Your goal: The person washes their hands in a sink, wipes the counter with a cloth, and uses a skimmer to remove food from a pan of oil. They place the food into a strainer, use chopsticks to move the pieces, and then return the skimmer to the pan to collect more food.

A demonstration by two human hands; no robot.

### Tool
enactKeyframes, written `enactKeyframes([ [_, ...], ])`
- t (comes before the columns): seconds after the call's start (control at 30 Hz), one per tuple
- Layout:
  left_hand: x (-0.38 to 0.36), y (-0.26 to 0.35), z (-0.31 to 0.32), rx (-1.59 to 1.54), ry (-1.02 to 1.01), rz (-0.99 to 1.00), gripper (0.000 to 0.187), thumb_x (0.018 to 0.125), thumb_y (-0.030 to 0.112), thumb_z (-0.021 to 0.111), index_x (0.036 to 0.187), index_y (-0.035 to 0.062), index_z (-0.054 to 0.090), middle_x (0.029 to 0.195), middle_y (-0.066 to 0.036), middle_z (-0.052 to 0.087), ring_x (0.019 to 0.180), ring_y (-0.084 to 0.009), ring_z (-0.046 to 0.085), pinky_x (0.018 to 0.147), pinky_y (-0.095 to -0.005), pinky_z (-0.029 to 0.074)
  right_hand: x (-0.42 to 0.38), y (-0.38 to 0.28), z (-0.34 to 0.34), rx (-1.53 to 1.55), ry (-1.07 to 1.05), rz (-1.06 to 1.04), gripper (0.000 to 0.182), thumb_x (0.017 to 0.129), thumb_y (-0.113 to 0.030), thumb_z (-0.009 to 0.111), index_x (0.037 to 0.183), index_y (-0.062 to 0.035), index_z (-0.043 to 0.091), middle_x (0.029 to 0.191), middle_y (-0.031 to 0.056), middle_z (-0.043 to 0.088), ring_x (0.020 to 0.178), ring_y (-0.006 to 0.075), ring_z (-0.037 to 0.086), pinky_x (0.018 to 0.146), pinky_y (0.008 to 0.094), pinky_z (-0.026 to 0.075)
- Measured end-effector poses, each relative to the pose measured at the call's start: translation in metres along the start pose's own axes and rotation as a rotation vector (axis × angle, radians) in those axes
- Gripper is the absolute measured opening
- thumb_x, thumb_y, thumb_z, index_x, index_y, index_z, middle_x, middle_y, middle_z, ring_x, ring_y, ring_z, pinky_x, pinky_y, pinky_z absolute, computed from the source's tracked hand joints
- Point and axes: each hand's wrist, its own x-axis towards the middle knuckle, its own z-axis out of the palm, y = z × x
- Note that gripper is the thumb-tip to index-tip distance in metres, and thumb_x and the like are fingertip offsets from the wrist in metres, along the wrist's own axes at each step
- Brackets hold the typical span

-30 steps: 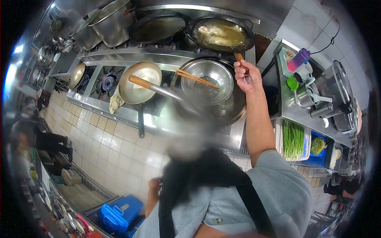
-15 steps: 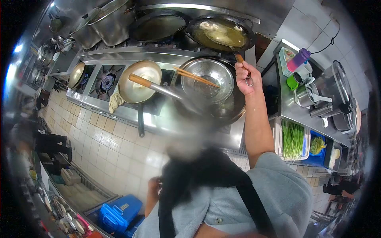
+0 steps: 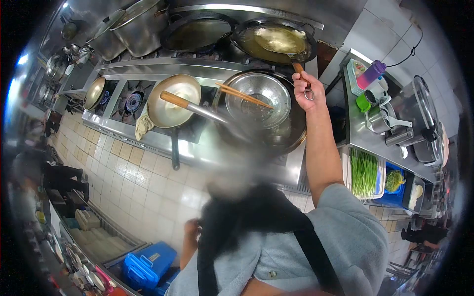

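My right hand (image 3: 309,91) is wrapped round the wooden handle of a skimmer (image 3: 297,69), which has a metal loop at its end. The skimmer's head reaches into the back right wok (image 3: 237,45) of yellowish oil, where pale pieces of food (image 3: 280,39) lie gathered over it. Nearer to me, a perforated metal strainer bowl (image 3: 281,101) rests over a large wok, with wooden chopsticks (image 3: 247,96) across it. My left hand (image 3: 191,231) hangs low beside the dark apron, its fingers mostly hidden.
Left of the strainer sits a pan (image 3: 175,116) with a cloth (image 3: 144,126) beside it; a wooden-handled tool (image 3: 175,100) crosses in front. A second dark wok (image 3: 197,37) and tall pots (image 3: 138,29) stand behind. Green stalks (image 3: 364,172) fill a tray at right.
The skimmer has shifted under the pale food, which is now gathered in a larger mass toward the wok's middle. My right hand has turned slightly and moved a little; my left hand stays put.
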Motion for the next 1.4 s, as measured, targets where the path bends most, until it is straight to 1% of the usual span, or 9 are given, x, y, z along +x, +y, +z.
enactKeyframes([
  [0.33,0.013,-0.027,-0.005,-0.025,0.008,0.003,0.018,0.084,0.017,0.053,0.09,0.0003,0.058,0.072,-0.013,0.053,0.051,-0.0215,0.053,0.04,-0.0297,0.036,-0.002,0.015,-0.003,0.074,-0.046,0.039,0.01,0.088,-0.007,0.05,0.094,-0.0013,0.045,0.08,0.0121,0.054,0.053,0.0105,0.049,0.043,0.021,0.045],
  [0.5,0.041,-0.047,-0.011,0.138,-0.105,0.251,0.02,0.086,0.018,0.051,0.092,0.0002,0.058,0.074,-0.013,0.059,0.047,-0.0203,0.051,0.039,-0.0301,0.035,-0.01,0.013,-0.001,0.151,-0.103,0.065,0.011,0.088,-0.007,0.051,0.095,-0.0003,0.045,0.08,0.0117,0.054,0.054,0.0103,0.05,0.044,0.0214,0.045],
  [0.73,-0.01,0.007,-0.001,0.136,-0.023,0.04,0.018,0.086,0.017,0.053,0.091,0.0011,0.06,0.074,-0.012,0.059,0.047,-0.0191,0.049,0.04,-0.0297,0.035,-0.011,0.004,-0.003,-0.063,0.034,-0.009,0.014,0.088,-0.01,0.052,0.096,-0.0008,0.045,0.078,0.0092,0.054,0.052,0.0104,0.049,0.042,0.0221,0.043],
  [0.9,0.017,-0.032,-0.013,0.404,-0.069,0.092,0.033,0.086,0.033,0.047,0.107,0.0134,0.064,0.105,-0.016,0.064,0.096,-0.0325,0.061,0.082,-0.0392,0.048,-0.01,0.007,-0.002,-0.337,0.123,-0.115,0.013,0.087,-0.01,0.053,0.095,-0.0042,0.044,0.075,0.0083,0.054,0.051,0.011,0.048,0.04,0.0227,0.04],
  [0.93,0.025,-0.04,-0.015,0.403,-0.069,0.091,0.033,0.086,0.033,0.047,0.107,0.0134,0.064,0.105,-0.016,0.064,0.096,-0.0325,0.061,0.082,-0.0392,0.048,-0.01,0.007,-0.001,-0.369,0.126,-0.124,0.013,0.087,-0.009,0.053,0.094,-0.005,0.043,0.074,0.0083,0.054,0.051,0.0113,0.048,0.04,0.0233,0.04],
  [1.0,0.033,-0.047,-0.015,0.154,-0.143,0.274,0.019,0.088,0.014,0.048,0.094,-0.0002,0.06,0.077,-0.011,0.055,0.058,-0.0199,0.049,0.046,-0.0301,0.039,-0.012,0.008,0.001,-0.402,0.128,-0.131,0.012,0.087,-0.009,0.053,0.094,-0.0059,0.043,0.074,0.0082,0.053,0.05,0.0117,0.048,0.04,0.0238,0.04],
  [1.13,0.03,-0.044,-0.013,0.108,-0.091,0.16,0.021,0.089,0.014,0.048,0.099,-0.0011,0.058,0.082,-0.014,0.058,0.062,-0.0205,0.053,0.047,-0.0303,0.041,-0.013,0.013,0.003,-0.524,0.174,-0.154,0.012,0.087,-0.008,0.052,0.094,-0.0056,0.043,0.073,0.0078,0.053,0.049,0.0125,0.048,0.039,0.0253,0.041],
  [1.23,0.033,-0.044,-0.017,0.238,-0.165,0.313,0.021,0.089,0.014,0.046,0.1,-0.0013,0.057,0.088,-0.016,0.06,0.064,-0.021,0.056,0.046,-0.0298,0.041,-0.014,0.017,0.004,-0.586,0.186,-0.152,0.013,0.087,-0.008,0.052,0.095,-0.0053,0.043,0.074,0.0075,0.053,0.048,0.0126,0.048,0.038,0.026,0.041],
  [1.4,0.031,-0.033,-0.016,0.283,-0.121,0.159,0.023,0.087,0.016,0.05,0.103,-0.0008,0.056,0.089,-0.016,0.062,0.07,-0.0238,0.059,0.049,-0.0305,0.045,-0.017,0.023,0.006,-0.602,0.167,-0.112,0.015,0.088,-0.009,0.052,0.099,-0.005,0.043,0.074,0.007,0.053,0.048,0.0119,0.048,0.038,0.0255,0.041],
])
